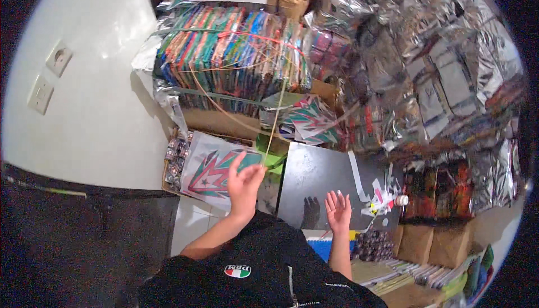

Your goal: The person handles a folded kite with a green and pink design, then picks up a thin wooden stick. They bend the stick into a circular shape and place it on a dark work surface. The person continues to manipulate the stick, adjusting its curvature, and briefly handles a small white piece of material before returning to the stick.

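My left hand is raised in front of my chest. Thumb and fingertips pinch the lower end of a thin bamboo stick, which slants up and away towards the bundles at the back. To its left lies a clear-wrapped sheet printed with a red and green pointed pattern. My right hand hovers palm up over the near edge of a dark tabletop, its fingers stretched and nothing in it. Scraps of white and pink tape lie beyond it on the right, beside a small white-capped container.
A tall strapped bundle of colourful folded sheets stands at the back. Silvery plastic-wrapped packs pile up at right. Dark round items and cardboard boxes sit at lower right. A white wall bounds the left.
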Available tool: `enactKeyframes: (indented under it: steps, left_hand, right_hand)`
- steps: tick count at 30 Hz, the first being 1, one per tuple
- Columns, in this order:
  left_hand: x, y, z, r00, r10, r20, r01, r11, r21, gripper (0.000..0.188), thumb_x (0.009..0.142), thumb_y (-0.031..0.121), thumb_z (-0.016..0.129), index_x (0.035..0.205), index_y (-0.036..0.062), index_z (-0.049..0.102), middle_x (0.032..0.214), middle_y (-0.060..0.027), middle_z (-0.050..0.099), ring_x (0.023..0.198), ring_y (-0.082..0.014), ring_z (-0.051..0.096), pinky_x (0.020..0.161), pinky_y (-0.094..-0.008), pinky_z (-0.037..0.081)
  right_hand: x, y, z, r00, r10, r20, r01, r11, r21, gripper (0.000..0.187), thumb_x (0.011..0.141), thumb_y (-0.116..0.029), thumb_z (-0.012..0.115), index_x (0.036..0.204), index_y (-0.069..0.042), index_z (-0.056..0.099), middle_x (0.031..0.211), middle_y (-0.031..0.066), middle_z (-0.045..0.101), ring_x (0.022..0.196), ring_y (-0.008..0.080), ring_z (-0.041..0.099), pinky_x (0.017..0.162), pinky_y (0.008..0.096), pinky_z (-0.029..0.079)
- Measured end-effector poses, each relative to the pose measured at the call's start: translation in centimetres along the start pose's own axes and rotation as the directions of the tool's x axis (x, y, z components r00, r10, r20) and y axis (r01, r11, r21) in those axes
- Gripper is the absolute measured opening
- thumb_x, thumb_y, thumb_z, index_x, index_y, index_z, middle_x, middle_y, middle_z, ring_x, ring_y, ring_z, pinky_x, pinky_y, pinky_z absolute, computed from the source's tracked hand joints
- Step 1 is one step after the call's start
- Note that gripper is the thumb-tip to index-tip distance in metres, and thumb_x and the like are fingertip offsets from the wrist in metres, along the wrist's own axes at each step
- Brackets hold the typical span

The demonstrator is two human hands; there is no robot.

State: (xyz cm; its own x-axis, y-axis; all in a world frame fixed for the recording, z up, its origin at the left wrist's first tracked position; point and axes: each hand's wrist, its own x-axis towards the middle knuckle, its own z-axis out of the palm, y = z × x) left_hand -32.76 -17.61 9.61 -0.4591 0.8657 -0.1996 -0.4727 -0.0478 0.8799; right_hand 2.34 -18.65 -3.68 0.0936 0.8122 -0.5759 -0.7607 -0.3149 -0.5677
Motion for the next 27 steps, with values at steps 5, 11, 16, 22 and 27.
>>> enactKeyframes:
  steps: [5, 11, 16, 22, 27]
  left_hand:
    - [-2.5, -2.6, 0.0, 0.995, 0.005, 0.101, -0.011, 0.998, 0.063, 0.065, 0.096, -0.004, 0.065, 0.153, 0.0042, 0.036, 0.102, -0.009, 0.07, 0.097, -0.0142, 0.066, 0.092, -0.0284, 0.051]
    - [-3.4, -6.7, 5.1, 0.985, -0.159, 0.073, 0.168, 0.975, -0.147, 0.06, 0.098, -0.003, 0.06, 0.153, 0.0029, 0.037, 0.106, -0.011, 0.067, 0.103, -0.0187, 0.064, 0.103, -0.0377, 0.05]
    - [-5.1, -13.3, 7.4, 0.974, -0.224, 0.029, 0.226, 0.96, -0.164, 0.061, 0.099, 0.001, 0.061, 0.154, 0.0022, 0.033, 0.109, -0.0138, 0.065, 0.108, -0.0232, 0.064, 0.107, -0.0391, 0.05]
    - [-8.7, -19.2, 13.1, 0.981, -0.172, -0.088, 0.159, 0.977, -0.14, 0.059, 0.099, 0.002, 0.059, 0.152, -0.0017, 0.033, 0.117, -0.0182, 0.062, 0.112, -0.0284, 0.064, 0.111, -0.0425, 0.049]
    - [-9.9, -23.1, 20.4, 0.971, -0.06, -0.232, 0.039, 0.995, -0.094, 0.065, 0.099, 0.005, 0.062, 0.155, 0.0009, 0.031, 0.121, -0.0168, 0.06, 0.115, -0.0278, 0.063, 0.112, -0.0407, 0.047]
  right_hand:
    - [2.5, -4.4, -2.1, 0.998, -0.024, -0.055, 0.021, 0.999, -0.039, 0.045, 0.102, -0.047, 0.061, 0.125, -0.009, 0.058, 0.143, 0.0183, 0.056, 0.133, 0.0329, 0.056, 0.107, 0.0423, 0.05]
    - [5.6, -11.1, -10.3, 0.978, -0.156, -0.136, 0.156, 0.988, -0.011, 0.047, 0.1, -0.047, 0.063, 0.128, -0.01, 0.052, 0.141, 0.0194, 0.058, 0.129, 0.0334, 0.06, 0.105, 0.0412, 0.051]
    - [7.8, -16.7, -16.4, 0.958, -0.172, -0.229, 0.179, 0.984, 0.01, 0.049, 0.101, -0.044, 0.063, 0.13, -0.007, 0.049, 0.14, 0.0204, 0.059, 0.13, 0.0344, 0.059, 0.104, 0.0419, 0.052]
    - [11.4, -26.1, -25.2, 0.934, -0.247, -0.26, 0.225, 0.968, -0.113, 0.049, 0.102, -0.04, 0.063, 0.135, -0.006, 0.053, 0.134, 0.0156, 0.063, 0.121, 0.0294, 0.065, 0.096, 0.0373, 0.054]
    - [18.6, -38.0, -36.3, 0.612, -0.789, -0.051, 0.381, 0.351, -0.855, 0.046, 0.098, -0.036, 0.071, 0.122, 0.003, 0.068, 0.105, 0.0126, 0.073, 0.095, 0.0235, 0.069, 0.088, 0.0351, 0.054]
